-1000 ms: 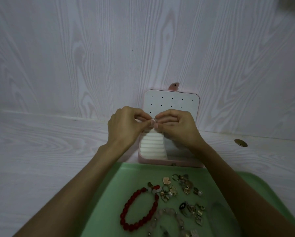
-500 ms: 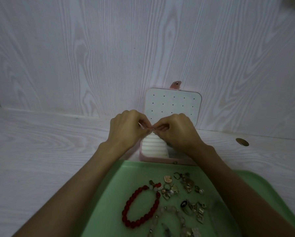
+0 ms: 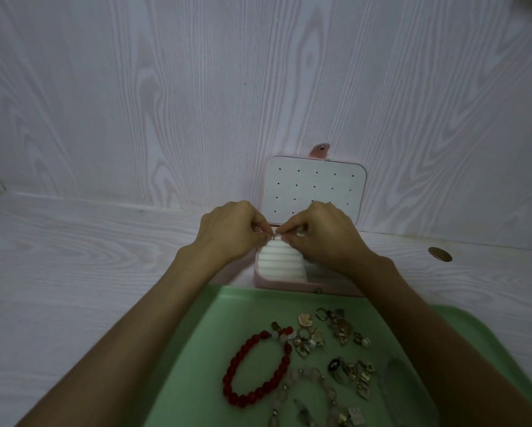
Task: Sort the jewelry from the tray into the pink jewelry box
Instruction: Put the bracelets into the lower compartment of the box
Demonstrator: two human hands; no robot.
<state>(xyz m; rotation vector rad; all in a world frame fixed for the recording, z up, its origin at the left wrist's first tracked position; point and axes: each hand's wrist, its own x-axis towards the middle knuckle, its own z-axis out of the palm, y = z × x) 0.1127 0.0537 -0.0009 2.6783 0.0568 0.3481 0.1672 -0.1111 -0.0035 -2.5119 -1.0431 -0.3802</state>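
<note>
Pale wood tabletop (image 3: pixel 73 272); left hand (image 3: pixel 227 231) and right hand (image 3: pixel 323 235) — fingertips pressed together — pinch one small ring (image 3: pixel 276 239).

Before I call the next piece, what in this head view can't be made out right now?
- Small shiny piece pinched between left hand and right hand: too small, fingers cover it.
- Pink jewelry box right compartments: hidden by the right hand.
- Pale beaded strand on the green tray: cut off by the bottom edge, dim.
</note>
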